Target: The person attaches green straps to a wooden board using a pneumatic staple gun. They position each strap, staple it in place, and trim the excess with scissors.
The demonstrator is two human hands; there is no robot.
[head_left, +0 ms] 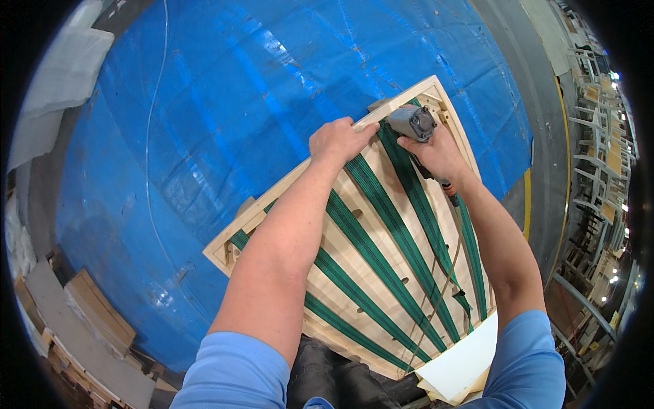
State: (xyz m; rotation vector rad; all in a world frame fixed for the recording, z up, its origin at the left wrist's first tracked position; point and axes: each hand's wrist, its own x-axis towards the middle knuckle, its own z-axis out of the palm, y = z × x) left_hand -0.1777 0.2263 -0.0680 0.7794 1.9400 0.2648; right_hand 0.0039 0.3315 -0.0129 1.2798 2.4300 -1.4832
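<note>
A pale wooden furniture frame (300, 178) lies tilted in front of me, with several green webbing straps (371, 183) running lengthwise across it. My right hand (441, 155) is wrapped round a pneumatic stapler (413, 123), its grey head close to the far rail near the far right corner. A thin air hose (450, 269) trails from its handle back over the straps. At the far rail, left of the stapler, my left hand (343, 140) grips the wood, thumb on the inner side near a strap's end. The stapler's nose is hidden from view.
A blue sheet (225, 102) covers the floor, with a clear hose (149, 136) lying across it. Flat cardboard (101, 312) is at the lower left, white foam-like sheets (65, 68) at the upper left. White chair frames (596, 157) line the right. A white panel (463, 358) sits at the frame's near end.
</note>
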